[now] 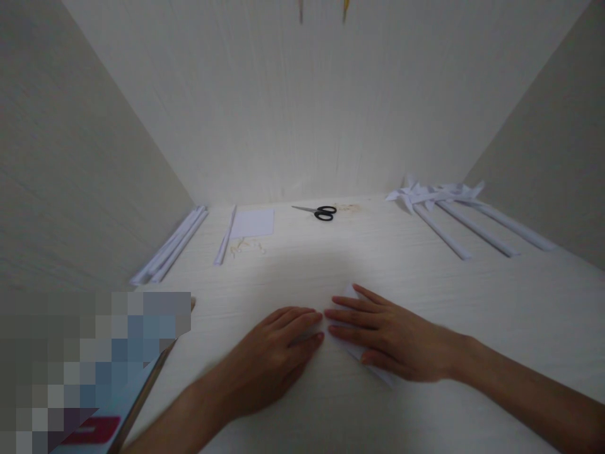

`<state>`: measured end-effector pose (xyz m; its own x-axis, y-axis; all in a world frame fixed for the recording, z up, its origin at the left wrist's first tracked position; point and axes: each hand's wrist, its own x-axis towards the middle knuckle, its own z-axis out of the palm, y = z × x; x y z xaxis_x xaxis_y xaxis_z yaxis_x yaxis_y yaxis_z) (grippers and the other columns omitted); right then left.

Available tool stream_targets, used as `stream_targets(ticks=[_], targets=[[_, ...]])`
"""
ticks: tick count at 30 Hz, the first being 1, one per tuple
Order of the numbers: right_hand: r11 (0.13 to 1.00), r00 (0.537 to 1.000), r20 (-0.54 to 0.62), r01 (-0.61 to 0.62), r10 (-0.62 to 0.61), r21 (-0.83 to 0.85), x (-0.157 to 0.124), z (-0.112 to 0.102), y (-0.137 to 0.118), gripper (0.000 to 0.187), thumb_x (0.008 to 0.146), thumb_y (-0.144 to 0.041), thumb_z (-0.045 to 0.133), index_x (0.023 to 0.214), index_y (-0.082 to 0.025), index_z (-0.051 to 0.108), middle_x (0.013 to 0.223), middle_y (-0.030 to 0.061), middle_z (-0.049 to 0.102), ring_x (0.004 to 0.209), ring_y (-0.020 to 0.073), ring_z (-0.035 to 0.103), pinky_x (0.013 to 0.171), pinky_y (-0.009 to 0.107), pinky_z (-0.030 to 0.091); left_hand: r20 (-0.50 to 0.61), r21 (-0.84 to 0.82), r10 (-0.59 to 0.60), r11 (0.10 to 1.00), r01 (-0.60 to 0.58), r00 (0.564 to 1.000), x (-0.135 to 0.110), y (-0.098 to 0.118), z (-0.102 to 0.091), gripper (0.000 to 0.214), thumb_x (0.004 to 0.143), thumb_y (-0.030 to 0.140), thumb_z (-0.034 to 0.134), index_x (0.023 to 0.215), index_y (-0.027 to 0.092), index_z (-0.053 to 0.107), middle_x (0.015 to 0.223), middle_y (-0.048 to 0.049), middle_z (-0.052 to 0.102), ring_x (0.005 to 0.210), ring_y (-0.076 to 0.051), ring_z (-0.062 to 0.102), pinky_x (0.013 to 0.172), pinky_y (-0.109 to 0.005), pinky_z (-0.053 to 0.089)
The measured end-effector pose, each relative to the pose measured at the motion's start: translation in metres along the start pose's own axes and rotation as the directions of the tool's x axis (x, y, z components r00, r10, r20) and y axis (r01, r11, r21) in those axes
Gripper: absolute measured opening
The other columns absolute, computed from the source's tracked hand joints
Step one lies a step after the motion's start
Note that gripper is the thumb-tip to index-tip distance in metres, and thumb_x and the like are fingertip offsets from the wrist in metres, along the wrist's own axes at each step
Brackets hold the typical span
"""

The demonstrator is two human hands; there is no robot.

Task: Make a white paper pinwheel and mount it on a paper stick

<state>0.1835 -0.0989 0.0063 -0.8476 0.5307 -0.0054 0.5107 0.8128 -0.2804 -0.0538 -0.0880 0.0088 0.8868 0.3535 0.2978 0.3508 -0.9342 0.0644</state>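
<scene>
A folded piece of white paper (352, 350) lies on the white tabletop, largely covered by my right hand (390, 331). That hand is open, its fingers spread and laid flat across the paper. My left hand (283, 343) rests just left of the paper, its fingertips and thumb pointing towards the right fingertips. A gap shows between its thumb and index finger, and I see nothing held there. Whether its fingertips touch the paper's edge I cannot tell.
Scissors (324, 212) with black handles lie at the back. A white paper square (253, 222), a paper roll (225, 236) and small string-like bits (248, 246) are left. More paper rolls (172, 246) line the left wall. Paper pinwheels (425, 194) on sticks lie back right. A partly blurred object (127, 384) stands front left.
</scene>
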Motion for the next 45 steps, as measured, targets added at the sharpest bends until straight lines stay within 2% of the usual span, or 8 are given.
stream_targets(ticks=[13,19,29,45], targets=[[1.0,1.0,-0.009,-0.011,0.011,0.008,-0.0001,0.0021,-0.0007,0.046,0.088,-0.035,0.032,0.132,-0.022,0.028,0.136,0.0037,0.034,0.128,0.0188,0.018,0.106,0.043,0.005,-0.001,0.012,0.0,1.0,0.0,1.0,-0.0009,-0.0009,0.0011,0.023,0.081,0.014,0.042,0.099,0.013,0.057,0.109,-0.0106,0.056,0.104,-0.018,0.049,0.086,-0.034,0.044],[1.0,1.0,-0.014,-0.002,0.002,0.009,-0.0003,0.0017,-0.0011,0.043,0.088,-0.035,0.031,0.129,-0.022,0.034,0.136,0.0034,0.034,0.129,0.0187,0.017,0.106,0.044,0.004,0.006,0.012,-0.011,1.0,0.011,1.0,-0.0003,0.0009,-0.001,0.023,0.082,0.015,0.042,0.098,0.013,0.057,0.109,-0.0098,0.057,0.102,-0.018,0.049,0.086,-0.034,0.044],[1.0,1.0,-0.017,-0.002,0.002,0.01,0.0005,0.0022,-0.0017,0.044,0.088,-0.034,0.032,0.13,-0.022,0.031,0.135,0.0037,0.036,0.128,0.0184,0.018,0.106,0.044,0.006,-0.074,0.015,0.019,1.0,-0.018,0.997,-0.0009,0.0003,0.0026,0.021,0.081,0.014,0.043,0.096,0.012,0.057,0.096,-0.0097,0.06,0.093,-0.017,0.054,0.08,-0.032,0.047],[1.0,1.0,-0.013,0.007,-0.007,0.009,0.0003,0.0018,-0.0019,0.044,0.088,-0.033,0.032,0.13,-0.022,0.031,0.136,0.0029,0.034,0.128,0.0185,0.018,0.106,0.044,0.005,-0.052,0.004,0.024,1.0,-0.024,0.998,0.0009,0.0012,0.0002,0.019,0.08,0.012,0.044,0.093,0.01,0.057,0.094,-0.0084,0.06,0.091,-0.016,0.054,0.081,-0.031,0.047]])
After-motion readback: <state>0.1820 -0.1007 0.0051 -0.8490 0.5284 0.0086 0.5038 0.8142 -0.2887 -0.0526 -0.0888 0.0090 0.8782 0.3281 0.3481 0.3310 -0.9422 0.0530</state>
